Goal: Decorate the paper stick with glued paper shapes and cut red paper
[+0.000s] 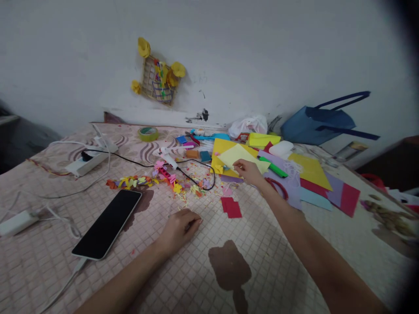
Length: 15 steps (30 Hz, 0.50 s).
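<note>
My left hand [183,226] rests on the tablecloth with its fingers curled in, and nothing shows in it. Farther forward, my right hand [249,172] reaches over a sheet of pale yellow paper [240,153]. Its fingertips are bent together at the sheet's lower left part; what they grip, if anything, is hidden. Under that sheet lies deeper yellow paper [218,148]. Red paper pieces [231,207] lie between my hands. Beside my right wrist are red-handled scissors [278,188] and a green marker or cutter [273,166].
A white glue gun [166,157] lies among paper flowers [131,181] and scraps, its black cord looping nearby. A phone [108,224] on a cable and a power strip [91,160] are at left. Coloured sheets [314,172] and a blue bag [317,125] occupy the right.
</note>
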{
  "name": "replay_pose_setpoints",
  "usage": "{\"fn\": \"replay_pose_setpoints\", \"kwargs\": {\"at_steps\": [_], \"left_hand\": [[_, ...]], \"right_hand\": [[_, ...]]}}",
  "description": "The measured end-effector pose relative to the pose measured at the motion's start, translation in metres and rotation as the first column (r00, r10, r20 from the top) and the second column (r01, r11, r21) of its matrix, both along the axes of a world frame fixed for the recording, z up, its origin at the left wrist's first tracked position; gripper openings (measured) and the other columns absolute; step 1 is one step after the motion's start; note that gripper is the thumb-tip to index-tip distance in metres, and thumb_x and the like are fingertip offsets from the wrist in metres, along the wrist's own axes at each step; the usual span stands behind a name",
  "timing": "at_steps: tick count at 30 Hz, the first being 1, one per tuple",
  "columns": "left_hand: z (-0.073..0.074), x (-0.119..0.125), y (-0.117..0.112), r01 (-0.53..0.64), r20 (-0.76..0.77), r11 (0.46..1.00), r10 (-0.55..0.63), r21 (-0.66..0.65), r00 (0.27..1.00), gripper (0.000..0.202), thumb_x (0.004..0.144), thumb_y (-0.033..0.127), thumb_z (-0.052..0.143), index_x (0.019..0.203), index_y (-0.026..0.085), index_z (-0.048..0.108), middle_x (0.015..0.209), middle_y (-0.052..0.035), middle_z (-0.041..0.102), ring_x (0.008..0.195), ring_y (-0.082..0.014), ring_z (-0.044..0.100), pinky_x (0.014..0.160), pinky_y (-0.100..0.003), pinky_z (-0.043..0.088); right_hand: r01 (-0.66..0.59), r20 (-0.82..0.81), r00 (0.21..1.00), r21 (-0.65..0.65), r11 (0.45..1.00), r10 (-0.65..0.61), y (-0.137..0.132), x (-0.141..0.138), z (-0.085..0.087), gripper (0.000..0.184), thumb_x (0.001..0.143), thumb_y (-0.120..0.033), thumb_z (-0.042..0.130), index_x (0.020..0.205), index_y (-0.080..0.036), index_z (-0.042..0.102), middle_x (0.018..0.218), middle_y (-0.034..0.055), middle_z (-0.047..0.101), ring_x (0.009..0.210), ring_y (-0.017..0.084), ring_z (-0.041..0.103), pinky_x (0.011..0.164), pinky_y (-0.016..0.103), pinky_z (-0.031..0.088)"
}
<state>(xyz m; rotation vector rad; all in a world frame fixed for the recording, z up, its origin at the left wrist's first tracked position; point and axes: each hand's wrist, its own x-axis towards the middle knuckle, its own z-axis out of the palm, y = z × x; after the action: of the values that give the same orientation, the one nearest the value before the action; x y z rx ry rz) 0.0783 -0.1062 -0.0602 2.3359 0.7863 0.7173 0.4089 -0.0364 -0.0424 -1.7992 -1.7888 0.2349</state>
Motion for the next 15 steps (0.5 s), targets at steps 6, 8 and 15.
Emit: {"fn": "replay_pose_setpoints", "kwargs": {"at_steps": [6,8,15], "left_hand": [[-0.001,-0.001,0.0,-0.014,-0.019,1.0,0.014,-0.025,1.0,0.022,0.087,0.021,0.044,0.076,0.016,0.063,0.069,-0.0037,0.061,0.066,-0.0124,0.055,0.06,-0.022,0.043],[0.0,-0.001,0.0,-0.012,-0.026,1.0,0.011,-0.023,1.0,0.022,0.087,0.021,0.045,0.075,0.016,0.062,0.068,-0.0033,0.061,0.066,-0.0124,0.054,0.06,-0.022,0.042],[-0.001,-0.001,0.0,0.001,-0.022,1.0,-0.002,-0.019,1.0,0.021,0.087,0.021,0.045,0.077,0.015,0.062,0.069,-0.0034,0.061,0.067,-0.0125,0.054,0.061,-0.022,0.042]], "right_hand": [[-0.053,0.096,0.994,0.019,0.998,0.051,0.0,-0.018,-0.001,0.016,0.08,-0.019,0.05,0.086,-0.017,0.065,0.08,0.0032,0.067,0.067,0.014,0.059,0.062,0.024,0.043],[-0.071,0.137,0.988,0.015,0.997,0.068,0.004,-0.027,-0.002,0.016,0.08,-0.018,0.051,0.087,-0.017,0.066,0.083,0.004,0.066,0.07,0.014,0.058,0.065,0.024,0.042],[-0.072,0.249,0.966,-0.005,0.997,0.071,0.014,-0.049,-0.012,0.024,0.081,-0.019,0.052,0.101,-0.022,0.065,0.096,0.0065,0.058,0.078,0.017,0.057,0.063,0.024,0.038]]}}
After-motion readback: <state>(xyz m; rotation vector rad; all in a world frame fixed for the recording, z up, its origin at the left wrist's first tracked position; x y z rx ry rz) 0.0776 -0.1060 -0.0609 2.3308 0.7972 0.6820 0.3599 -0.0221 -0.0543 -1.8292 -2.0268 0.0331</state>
